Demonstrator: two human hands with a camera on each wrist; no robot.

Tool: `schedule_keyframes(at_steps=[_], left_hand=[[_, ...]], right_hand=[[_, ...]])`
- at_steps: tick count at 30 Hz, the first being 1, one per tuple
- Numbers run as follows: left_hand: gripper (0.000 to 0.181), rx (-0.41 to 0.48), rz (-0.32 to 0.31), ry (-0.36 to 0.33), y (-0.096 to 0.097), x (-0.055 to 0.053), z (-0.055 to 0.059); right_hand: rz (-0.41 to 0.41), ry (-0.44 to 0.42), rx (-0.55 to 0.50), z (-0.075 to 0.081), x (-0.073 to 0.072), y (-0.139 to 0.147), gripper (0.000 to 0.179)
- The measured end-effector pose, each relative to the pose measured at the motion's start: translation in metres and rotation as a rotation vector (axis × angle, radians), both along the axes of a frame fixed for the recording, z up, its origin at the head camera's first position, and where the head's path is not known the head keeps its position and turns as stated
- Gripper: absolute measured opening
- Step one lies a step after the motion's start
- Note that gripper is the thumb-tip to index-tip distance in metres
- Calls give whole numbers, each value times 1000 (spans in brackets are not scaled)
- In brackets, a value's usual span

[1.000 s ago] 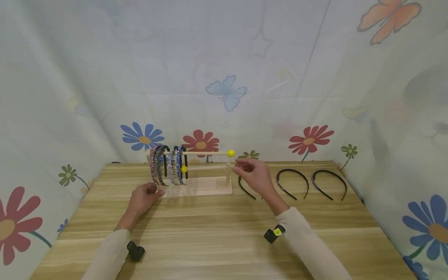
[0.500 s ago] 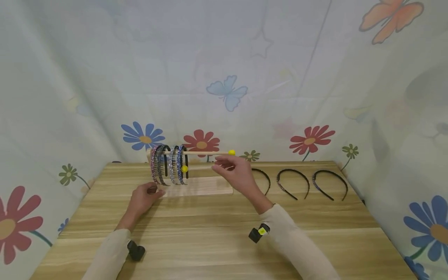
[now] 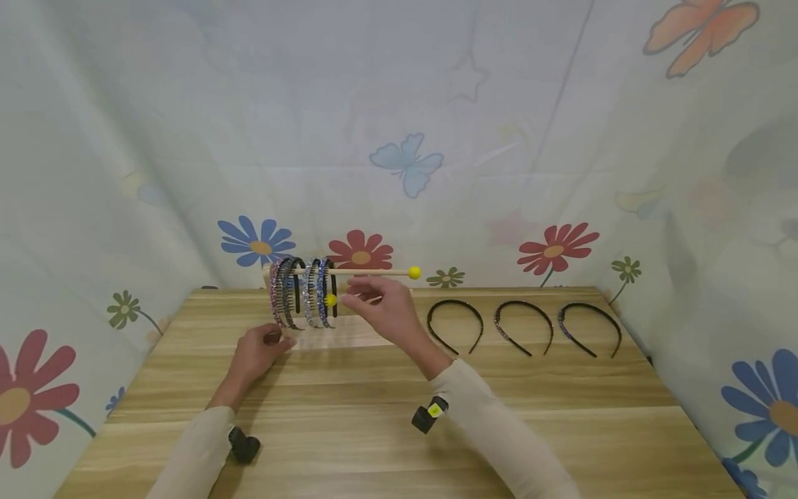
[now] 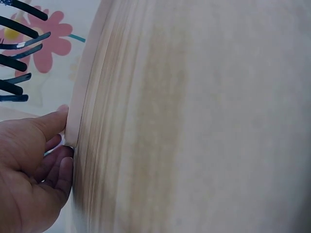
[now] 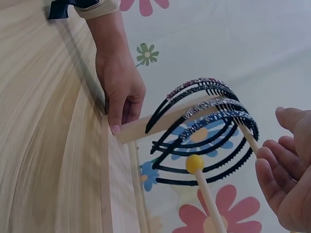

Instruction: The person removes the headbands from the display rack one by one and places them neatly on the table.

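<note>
A wooden headband stand (image 5: 119, 187) has horizontal rods tipped with yellow balls. Several dark, toothed headbands hang toward its left end, among them a blue glitter headband (image 5: 206, 122) and a silver one (image 5: 214, 102). My left hand (image 3: 254, 352) pinches the left end of the stand's base, its thumb on the upper face, as the left wrist view shows. My right hand (image 3: 388, 310) hovers in front of the upper rod (image 3: 374, 272), just right of the hanging headbands. Its fingers are loosely bent and hold nothing.
To the right on the wooden table (image 3: 349, 430) lie a black headband (image 3: 456, 302), a second headband (image 3: 525, 303) and a third with blue glitter (image 3: 589, 305). A floral curtain (image 3: 299, 125) hangs behind the table.
My right hand has moved left along the stand, from beyond the rod's yellow tip to near the hanging headbands. The left hand has stayed at the base.
</note>
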State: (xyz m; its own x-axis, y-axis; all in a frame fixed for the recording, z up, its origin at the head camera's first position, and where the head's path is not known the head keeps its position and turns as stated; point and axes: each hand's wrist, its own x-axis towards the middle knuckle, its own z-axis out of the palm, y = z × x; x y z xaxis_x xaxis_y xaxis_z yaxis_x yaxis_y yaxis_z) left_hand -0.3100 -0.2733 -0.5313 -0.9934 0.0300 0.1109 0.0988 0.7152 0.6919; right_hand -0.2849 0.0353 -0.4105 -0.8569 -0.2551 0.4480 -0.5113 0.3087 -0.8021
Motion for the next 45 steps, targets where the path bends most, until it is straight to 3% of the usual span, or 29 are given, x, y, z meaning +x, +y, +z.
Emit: schedule_keyframes(at_steps=[10,23,45], left_hand=[[45,4,3,16,1,0,0],[41,5,3,42,0,0,-2],[47,6,4,8,0,-1,-1]], right_hand=[[6,-107,-19,-16,-9,-25,42],[64,-270,-92,-22,-11,-43,38],[37,-251,-54,-17,-7,-43,35]])
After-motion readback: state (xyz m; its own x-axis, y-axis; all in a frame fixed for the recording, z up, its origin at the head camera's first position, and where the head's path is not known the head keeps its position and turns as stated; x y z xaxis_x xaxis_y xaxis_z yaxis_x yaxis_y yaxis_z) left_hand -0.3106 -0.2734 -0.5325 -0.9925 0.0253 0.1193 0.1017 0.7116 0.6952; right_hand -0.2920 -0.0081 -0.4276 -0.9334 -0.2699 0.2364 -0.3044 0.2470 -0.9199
